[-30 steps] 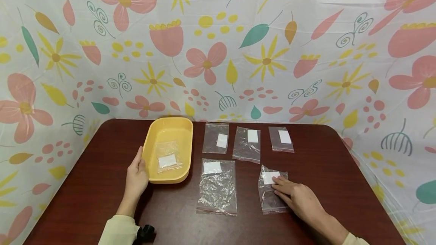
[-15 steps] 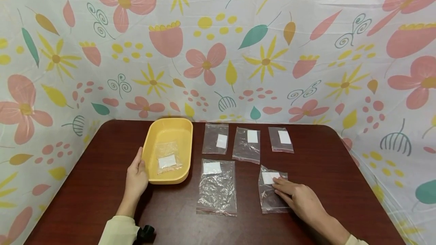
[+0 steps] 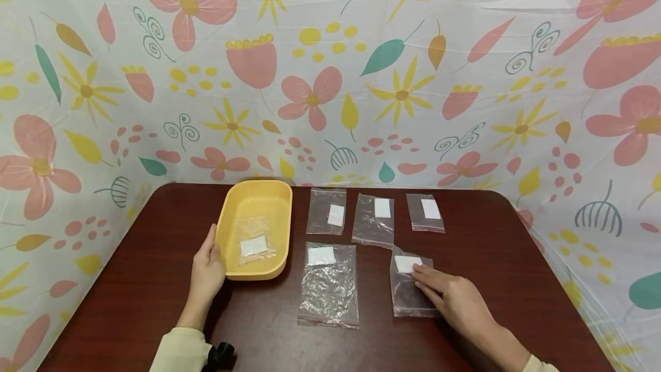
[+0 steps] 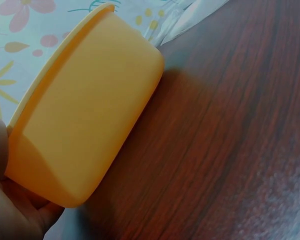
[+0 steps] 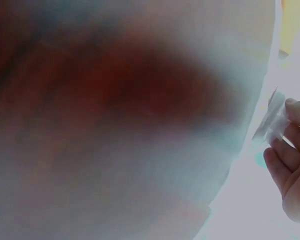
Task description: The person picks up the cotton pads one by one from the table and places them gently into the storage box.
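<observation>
My left hand point(image 3: 208, 268) grips the near left side of a yellow plastic basin point(image 3: 281, 217). In the left wrist view, its fingers and thumb hold the end of the basin point(image 4: 90, 110). Inside lies a clear zip bag point(image 3: 253, 225) with a white label. To the right, my right hand point(image 3: 457, 300) pinches another clear zip bag point(image 3: 408, 297) beside its white label point(image 3: 407, 264). The right wrist view shows a small part of that bag point(image 5: 274, 117) between thumb and fingers; most of that view is blurred.
A large crinkled zip bag point(image 3: 330, 289) lies between the hands. Along the back are a zip bag point(image 3: 320, 205), a second zip bag point(image 3: 366, 228) and a smaller zip bag point(image 3: 419, 220), all labelled. The brown table point(image 3: 289, 349) meets a flowered cloth point(image 3: 361, 45) behind.
The zip bag in my right hand has shifted slightly away from me and seems raised a little at its far end. My left hand and the basin keep their place.
</observation>
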Demonstrator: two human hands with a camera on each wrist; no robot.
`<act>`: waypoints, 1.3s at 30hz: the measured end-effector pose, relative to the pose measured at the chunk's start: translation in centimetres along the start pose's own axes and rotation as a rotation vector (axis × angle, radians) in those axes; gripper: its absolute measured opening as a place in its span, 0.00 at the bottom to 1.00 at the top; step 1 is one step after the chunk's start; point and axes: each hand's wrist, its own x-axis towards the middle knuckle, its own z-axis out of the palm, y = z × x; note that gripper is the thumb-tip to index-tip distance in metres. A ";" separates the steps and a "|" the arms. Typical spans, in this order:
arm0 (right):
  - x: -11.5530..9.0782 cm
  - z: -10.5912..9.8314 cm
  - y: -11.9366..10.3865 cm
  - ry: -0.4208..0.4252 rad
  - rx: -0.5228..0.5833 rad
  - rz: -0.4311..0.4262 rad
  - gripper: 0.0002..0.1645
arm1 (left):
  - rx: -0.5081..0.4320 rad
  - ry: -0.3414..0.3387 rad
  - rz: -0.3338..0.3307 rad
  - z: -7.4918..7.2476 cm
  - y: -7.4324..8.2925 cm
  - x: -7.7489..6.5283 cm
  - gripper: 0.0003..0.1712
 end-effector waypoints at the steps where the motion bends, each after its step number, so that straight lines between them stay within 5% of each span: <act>1: 0.1 -0.1 0.0 0.008 -0.002 -0.006 0.23 | 0.000 0.000 0.003 0.0 0.0 0.0 0.30; 12: 2.0 -1.3 0.0 0.069 -0.004 -0.073 0.23 | 0.008 -0.005 0.009 -0.1 -0.1 0.1 0.30; 19: 3.0 -1.9 -0.3 0.031 0.029 -0.043 0.21 | 0.010 -0.006 0.006 0.0 -0.1 0.1 0.30; 39: 5.2 -2.9 -0.9 0.087 0.058 -0.072 0.19 | 0.033 0.002 0.006 0.0 -0.4 0.2 0.30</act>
